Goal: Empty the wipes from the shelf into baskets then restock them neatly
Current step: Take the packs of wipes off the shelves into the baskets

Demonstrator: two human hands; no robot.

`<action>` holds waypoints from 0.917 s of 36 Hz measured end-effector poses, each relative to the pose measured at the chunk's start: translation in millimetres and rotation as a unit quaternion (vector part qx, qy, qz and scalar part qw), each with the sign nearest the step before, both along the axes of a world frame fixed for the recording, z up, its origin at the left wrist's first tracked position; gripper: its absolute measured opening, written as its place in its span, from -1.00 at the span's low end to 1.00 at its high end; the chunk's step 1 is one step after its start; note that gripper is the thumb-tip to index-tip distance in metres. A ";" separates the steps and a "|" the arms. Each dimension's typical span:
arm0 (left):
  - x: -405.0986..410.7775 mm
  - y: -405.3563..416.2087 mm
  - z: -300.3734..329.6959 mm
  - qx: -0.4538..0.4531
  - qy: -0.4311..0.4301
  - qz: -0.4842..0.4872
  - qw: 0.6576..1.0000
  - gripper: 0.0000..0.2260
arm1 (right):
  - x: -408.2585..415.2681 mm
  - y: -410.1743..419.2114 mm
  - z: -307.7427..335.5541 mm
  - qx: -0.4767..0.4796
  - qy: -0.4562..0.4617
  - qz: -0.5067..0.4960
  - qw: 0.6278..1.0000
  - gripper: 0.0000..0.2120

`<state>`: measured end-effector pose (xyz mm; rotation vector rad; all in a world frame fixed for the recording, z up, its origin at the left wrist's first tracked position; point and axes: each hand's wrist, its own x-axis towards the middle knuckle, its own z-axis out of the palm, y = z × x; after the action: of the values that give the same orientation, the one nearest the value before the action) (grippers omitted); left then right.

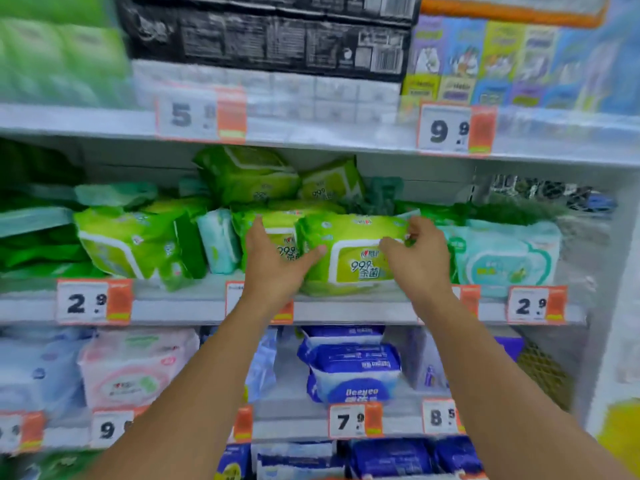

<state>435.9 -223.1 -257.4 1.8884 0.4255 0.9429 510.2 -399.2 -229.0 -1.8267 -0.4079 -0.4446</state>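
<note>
Two bare forearms come up from the bottom edge of the view, one on each side, with no sleeve, cuff or glove on either. The left hand (273, 268) and the right hand (419, 261) wear no ring, and neither wrist carries a watch or band (the upper arms lie outside the view). Short fingernails show, unpainted.

Wipes pack (349, 254) glossy plastic film; shelf (346, 311) matt metal.

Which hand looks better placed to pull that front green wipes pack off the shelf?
Probably the right hand: its fingers already pinch the green wipes pack's upper right edge; the left hand only rests open against its left side.
</note>
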 end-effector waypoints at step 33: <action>-180.9 46.1 -44.5 -0.064 -0.014 -0.013 0.998 -0.43 | -121.3 62.1 -60.7 0.118 0.214 0.303 0.921 -0.36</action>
<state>255.0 -177.1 -301.9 1.7593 0.4334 0.9041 388.9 -337.1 -289.6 -1.4127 -0.5565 0.3213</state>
